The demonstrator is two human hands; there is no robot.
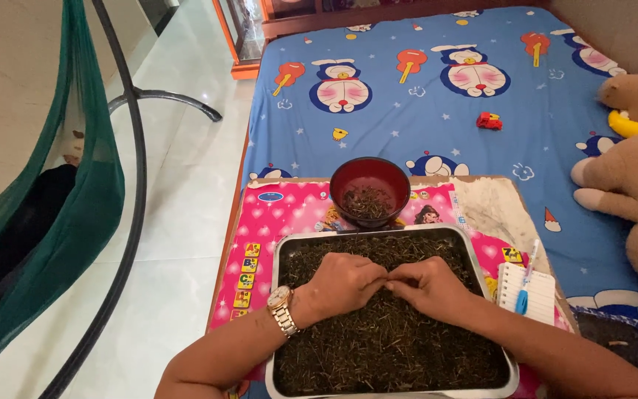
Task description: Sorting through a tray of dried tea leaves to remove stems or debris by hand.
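Observation:
A metal tray full of dark dried twiggy leaves lies on a pink play mat on the bed. My left hand, with a gold watch on its wrist, and my right hand rest on the leaves in the tray's middle. Their fingertips meet and pinch at bits of leaf. Just beyond the tray stands a dark red bowl holding a small heap of the same leaves.
A small notepad with a blue pen lies right of the tray. Brown plush toys sit at the right on the blue cartoon bedsheet; a small red toy lies farther back. A green hammock on a black frame stands left on the tiled floor.

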